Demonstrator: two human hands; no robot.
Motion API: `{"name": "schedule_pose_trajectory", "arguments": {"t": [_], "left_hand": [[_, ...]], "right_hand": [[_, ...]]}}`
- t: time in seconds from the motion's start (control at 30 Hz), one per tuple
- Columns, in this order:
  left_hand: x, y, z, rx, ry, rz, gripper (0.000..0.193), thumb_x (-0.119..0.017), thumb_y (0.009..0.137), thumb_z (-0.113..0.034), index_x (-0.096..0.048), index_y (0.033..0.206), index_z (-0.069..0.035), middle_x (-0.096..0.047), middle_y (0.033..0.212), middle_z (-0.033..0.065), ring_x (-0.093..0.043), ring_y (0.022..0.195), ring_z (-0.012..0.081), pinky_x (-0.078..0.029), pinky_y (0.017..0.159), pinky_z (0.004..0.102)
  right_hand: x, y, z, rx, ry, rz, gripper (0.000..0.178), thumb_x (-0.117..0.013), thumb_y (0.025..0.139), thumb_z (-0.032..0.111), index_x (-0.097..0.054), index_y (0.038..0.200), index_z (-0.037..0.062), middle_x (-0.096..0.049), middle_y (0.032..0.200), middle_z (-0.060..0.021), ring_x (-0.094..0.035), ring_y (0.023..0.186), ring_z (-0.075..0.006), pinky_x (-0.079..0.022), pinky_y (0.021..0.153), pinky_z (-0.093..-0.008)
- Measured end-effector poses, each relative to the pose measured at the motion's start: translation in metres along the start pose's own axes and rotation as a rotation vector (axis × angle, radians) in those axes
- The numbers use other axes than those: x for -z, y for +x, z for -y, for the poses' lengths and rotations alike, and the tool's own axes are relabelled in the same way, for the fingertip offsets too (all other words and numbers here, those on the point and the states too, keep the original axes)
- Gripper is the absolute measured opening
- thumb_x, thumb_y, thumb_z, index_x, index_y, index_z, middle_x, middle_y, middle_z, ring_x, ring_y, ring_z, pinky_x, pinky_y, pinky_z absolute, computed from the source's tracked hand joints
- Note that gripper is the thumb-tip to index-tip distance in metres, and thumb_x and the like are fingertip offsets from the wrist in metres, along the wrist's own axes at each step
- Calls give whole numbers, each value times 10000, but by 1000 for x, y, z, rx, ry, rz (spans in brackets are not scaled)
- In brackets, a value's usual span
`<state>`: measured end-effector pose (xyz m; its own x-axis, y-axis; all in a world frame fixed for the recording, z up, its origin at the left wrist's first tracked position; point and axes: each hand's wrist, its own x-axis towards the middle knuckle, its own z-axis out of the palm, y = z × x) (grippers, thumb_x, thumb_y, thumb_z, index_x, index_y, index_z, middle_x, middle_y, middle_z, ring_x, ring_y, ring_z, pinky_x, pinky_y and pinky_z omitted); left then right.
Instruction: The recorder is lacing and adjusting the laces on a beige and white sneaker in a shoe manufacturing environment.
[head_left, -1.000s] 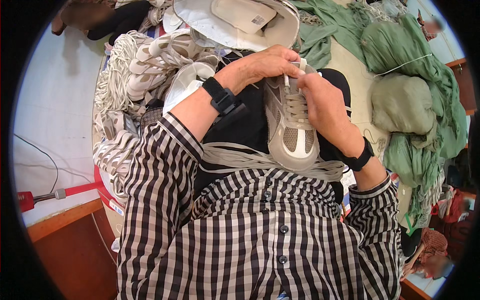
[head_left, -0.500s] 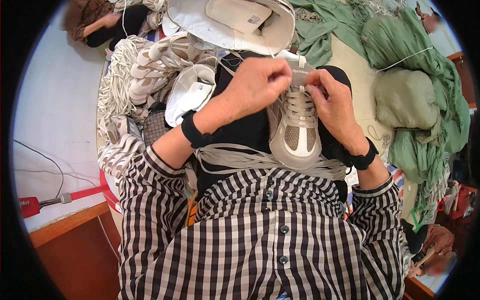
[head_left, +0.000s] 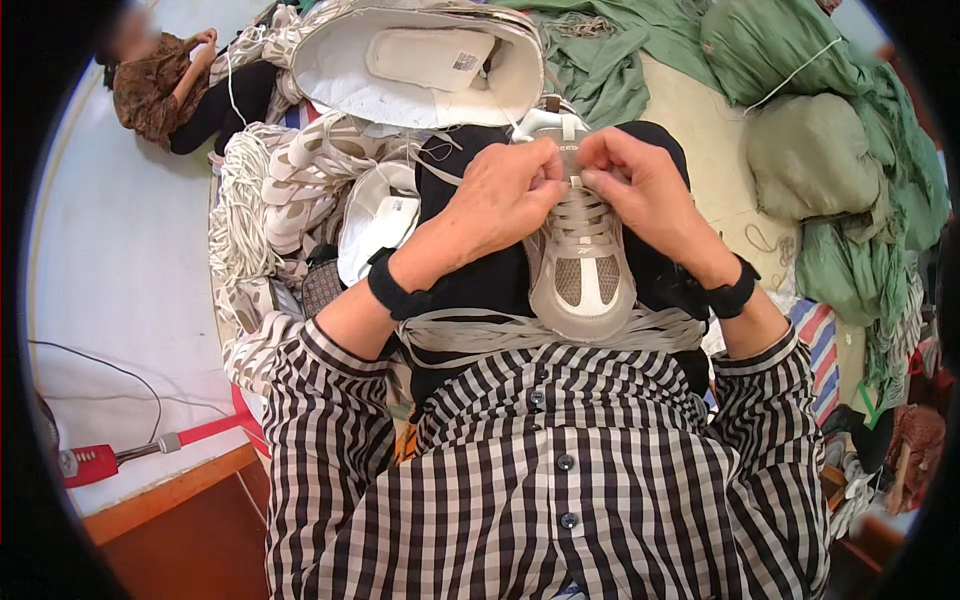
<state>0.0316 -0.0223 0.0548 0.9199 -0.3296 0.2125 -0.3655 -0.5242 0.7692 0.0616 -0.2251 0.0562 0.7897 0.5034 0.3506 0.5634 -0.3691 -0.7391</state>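
Observation:
A beige and grey sneaker (head_left: 582,285) rests on my lap, its toe toward me. Flat light-coloured shoelace (head_left: 580,222) criss-crosses its front up to the tongue (head_left: 562,140). My left hand (head_left: 505,190) is closed in a pinch at the left of the top eyelets, apparently on the lace; a loose strand (head_left: 440,172) lies on the dark trousers beside it. Across the tongue, my right hand (head_left: 640,185) pinches at the right top eyelets with thumb and forefinger, the lace mostly hidden by the fingers. A bundle of laces (head_left: 470,332) lies across my lap below the toe.
A large white-lined container (head_left: 330,80) stands beyond my knees. Left of my legs are a heap of beige-white shoe pieces (head_left: 300,200), hanks of lace (head_left: 240,190) and a white shoe part (head_left: 375,225). Green cloth bundles (head_left: 815,160) lie right. Another person (head_left: 150,100) sits far left.
Both hands have come closer together over the tongue, and the right fingers have closed to a pinch. The view has shifted slightly; the person at far left shows more fully.

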Motion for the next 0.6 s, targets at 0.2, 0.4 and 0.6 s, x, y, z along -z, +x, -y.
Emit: {"name": "schedule_pose_trajectory", "arguments": {"t": [0.2,0.4,0.6], "left_hand": [[53,-47,25,306,-266,-93,93,-639,871,-110,-574,836,-52,-527,633,-35,-485,565,42,-383,493,217],[139,-156,92,550,-214,-400,92,-608,891,-94,-560,822,-55,-510,620,-31,-458,517,51,-344,459,201],[180,-247,133,663,71,-601,97,-595,883,-99,-560,808,-47,-515,607,-4,-462,508,78,-370,461,232]], "right_hand": [[60,-1,11,-440,451,77,130,-655,903,160,-637,1007,84,-575,744,59,-504,634,-6,-380,548,-155],[100,-3,-6,-373,700,142,197,-614,949,205,-601,1061,44,-447,698,85,-430,609,4,-330,517,-164],[65,22,20,-180,457,192,195,-602,939,220,-639,976,32,-572,744,37,-526,667,-49,-438,638,-223]]}}
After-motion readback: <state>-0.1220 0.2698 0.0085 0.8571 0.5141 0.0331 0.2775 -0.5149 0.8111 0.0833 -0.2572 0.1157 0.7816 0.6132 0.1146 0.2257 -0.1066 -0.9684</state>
